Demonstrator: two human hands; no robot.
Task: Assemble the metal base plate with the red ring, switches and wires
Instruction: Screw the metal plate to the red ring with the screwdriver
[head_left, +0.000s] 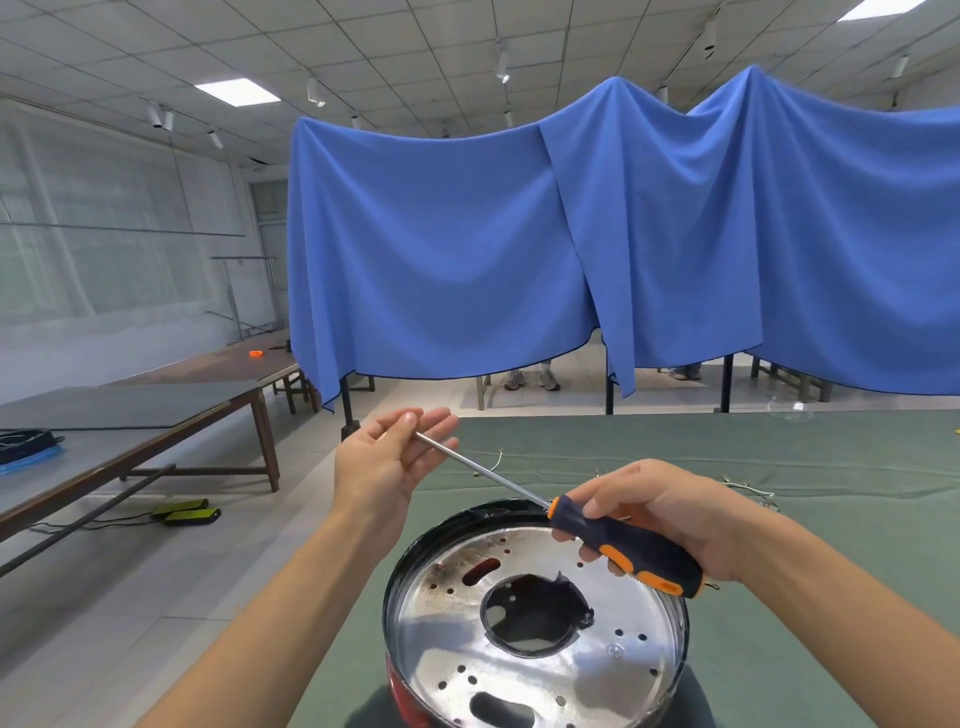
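Note:
A round shiny metal base plate (613, 670) with a large centre hole and several small holes sits on a dark body at the table's near edge. A bit of the red ring (402, 699) shows under its lower left rim. My right hand (670, 514) grips the blue-and-orange handle of a screwdriver (631, 553) above the plate. Its steel shaft runs up and left to my left hand (389, 457), whose thumb and fingers pinch the tip, palm up. Thin white wires (748, 488) lie on the cloth behind my right hand.
The green table cloth (779, 447) stretches far and right. A blue curtain (571, 234) hangs behind it, with a person's shoes below. Wooden tables (156, 410) stand at the left, green pedals (187, 512) on the floor beneath. A clear plastic piece (792, 408) lies far right.

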